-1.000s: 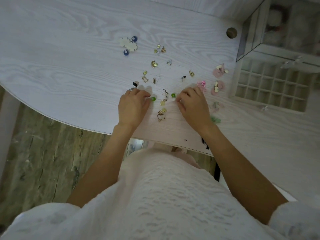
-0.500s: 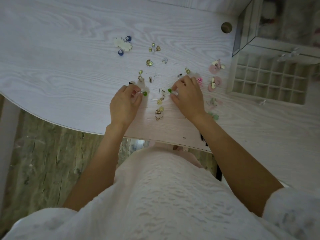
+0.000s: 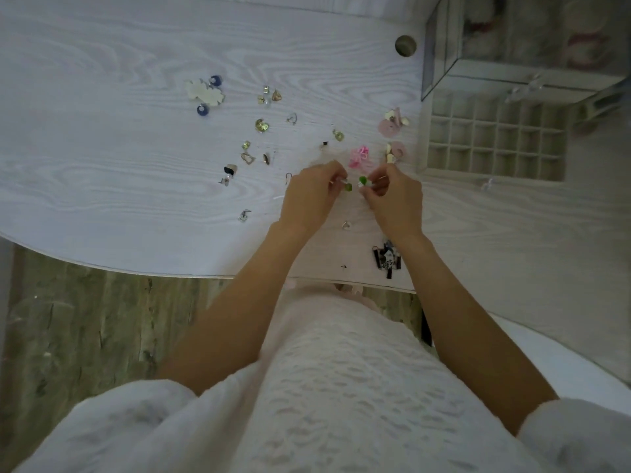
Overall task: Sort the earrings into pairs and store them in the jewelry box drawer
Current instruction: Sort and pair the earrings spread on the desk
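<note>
Green earrings, one (image 3: 348, 188) pinched in the left hand (image 3: 312, 199), the other (image 3: 362, 180) in the right hand (image 3: 392, 199); no writing legible.

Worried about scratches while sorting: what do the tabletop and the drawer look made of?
Tabletop: seems whitewashed wood or printed laminate, matte, with clear grain lines. Drawer: pale grid of small cells, soft matte look, possibly fabric-lined; too dim to be sure.

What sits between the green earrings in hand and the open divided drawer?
On the table, the pink earring and two pink disc earrings lie between the green earrings and the drawer. Carried above, nothing visible blocks them.
</note>
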Available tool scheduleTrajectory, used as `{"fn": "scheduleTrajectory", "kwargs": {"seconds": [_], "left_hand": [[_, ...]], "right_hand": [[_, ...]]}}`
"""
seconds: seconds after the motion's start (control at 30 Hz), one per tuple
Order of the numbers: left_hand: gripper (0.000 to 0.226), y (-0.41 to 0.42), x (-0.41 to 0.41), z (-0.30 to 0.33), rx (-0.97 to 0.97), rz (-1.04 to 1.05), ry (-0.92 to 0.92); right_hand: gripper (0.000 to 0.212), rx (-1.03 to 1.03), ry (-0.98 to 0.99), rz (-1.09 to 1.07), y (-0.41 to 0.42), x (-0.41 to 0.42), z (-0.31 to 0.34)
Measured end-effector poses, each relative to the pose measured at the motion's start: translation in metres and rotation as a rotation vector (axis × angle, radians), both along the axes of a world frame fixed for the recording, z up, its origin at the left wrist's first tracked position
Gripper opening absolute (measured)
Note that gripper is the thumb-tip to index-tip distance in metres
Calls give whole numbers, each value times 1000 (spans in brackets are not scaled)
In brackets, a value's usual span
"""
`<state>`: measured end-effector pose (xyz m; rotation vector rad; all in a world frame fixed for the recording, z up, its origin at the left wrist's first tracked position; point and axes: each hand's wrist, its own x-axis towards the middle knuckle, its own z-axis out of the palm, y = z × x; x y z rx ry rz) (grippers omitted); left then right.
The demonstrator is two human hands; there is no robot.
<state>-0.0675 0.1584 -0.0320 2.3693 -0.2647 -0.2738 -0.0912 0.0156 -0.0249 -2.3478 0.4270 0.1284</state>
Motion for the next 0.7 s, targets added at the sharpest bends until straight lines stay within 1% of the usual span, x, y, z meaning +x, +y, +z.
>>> {"fn": "scheduleTrajectory", "kwargs": {"seconds": [0.1,0.2,0.27,0.33,0.47,0.7], "left_hand": [[14,-13,3,-6,26,16,34],[24,-17,2,-5,7,35,50],[32,-13,1,-4,5,68,66],[35,-8,-2,-4,23,93,82],[36,-16,-8,-5,14,76,125],[28,-37,-12,-4,3,66,121]], "right_hand": [[18,-10,18,6,0,0,-1],[24,-47,1,30,-5,-2,2],[25,-101,-6,83,-8,-4,3],[29,-167,6,160,-9,-6,1],[36,-202,30,186,-1,-7,-3],[33,-149,100,131,4,-4,-3]]}}
